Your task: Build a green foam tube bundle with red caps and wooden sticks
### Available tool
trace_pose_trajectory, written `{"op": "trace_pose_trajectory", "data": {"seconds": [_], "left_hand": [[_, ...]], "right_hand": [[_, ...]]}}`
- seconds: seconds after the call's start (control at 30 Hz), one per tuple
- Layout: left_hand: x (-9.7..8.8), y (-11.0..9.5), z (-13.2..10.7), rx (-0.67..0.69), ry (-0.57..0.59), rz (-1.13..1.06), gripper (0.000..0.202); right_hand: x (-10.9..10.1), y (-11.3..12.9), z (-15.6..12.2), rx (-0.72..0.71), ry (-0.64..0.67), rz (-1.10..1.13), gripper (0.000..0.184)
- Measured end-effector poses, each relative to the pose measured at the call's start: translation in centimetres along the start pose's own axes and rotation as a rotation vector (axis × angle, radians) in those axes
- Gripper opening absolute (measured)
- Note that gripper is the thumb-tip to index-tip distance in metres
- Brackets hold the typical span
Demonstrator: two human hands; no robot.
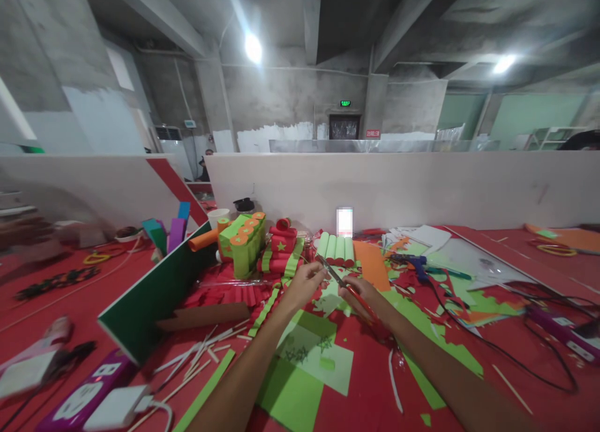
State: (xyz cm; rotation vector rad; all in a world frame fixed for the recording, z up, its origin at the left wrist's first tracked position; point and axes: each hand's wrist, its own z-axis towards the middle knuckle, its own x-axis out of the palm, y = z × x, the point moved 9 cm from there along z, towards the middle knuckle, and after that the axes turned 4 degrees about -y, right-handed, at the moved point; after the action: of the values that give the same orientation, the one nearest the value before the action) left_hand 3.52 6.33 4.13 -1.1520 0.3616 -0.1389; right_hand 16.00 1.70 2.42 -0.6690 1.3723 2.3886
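A pair of scissors (pixel 334 273) with metal blades and red handles is gripped in my right hand (pixel 360 289), its blades pointing up and to the left. My left hand (pixel 305 284) is closed in a pinch close beside the blades; what its fingertips hold is too small to make out. Below both hands lies a light green paper sheet (pixel 341 371) with star outlines drawn on it, over a brighter green sheet (pixel 290 397). Green paper scraps (pixel 330 304) are scattered under the hands.
Several pale green paper rolls (pixel 335 249) and an orange sheet (pixel 371 266) lie beyond the hands. Red rolls with stars (pixel 281 244) and green-orange rolls (pixel 241 257) stand left, near a dark green board (pixel 145 307). A blue glue gun (pixel 415 263) with its cord lies right; purple power strips (pixel 89 391) lie left.
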Motion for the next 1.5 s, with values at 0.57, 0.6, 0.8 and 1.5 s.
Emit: {"op": "trace_pose_trajectory", "data": {"seconds": [0.57, 0.6, 0.8, 1.5], "left_hand": [[0.9, 0.6, -0.4, -0.079, 0.098, 0.012, 0.026], [0.9, 0.7, -0.4, -0.082, 0.103, 0.021, 0.026], [1.7, 1.0, -0.6, -0.052, 0.182, 0.114, 0.024], [2.7, 0.5, -1.3, -0.045, 0.258, 0.206, 0.026]], "right_hand": [[-0.2, -0.4, 0.0, 0.057, 0.005, 0.086, 0.025], [-0.2, -0.3, 0.1, 0.056, -0.001, 0.089, 0.025], [-0.8, 0.0, 0.5, 0.065, -0.061, 0.138, 0.024], [-0.5, -0.8, 0.4, 0.039, -0.050, 0.077, 0.017]]}}
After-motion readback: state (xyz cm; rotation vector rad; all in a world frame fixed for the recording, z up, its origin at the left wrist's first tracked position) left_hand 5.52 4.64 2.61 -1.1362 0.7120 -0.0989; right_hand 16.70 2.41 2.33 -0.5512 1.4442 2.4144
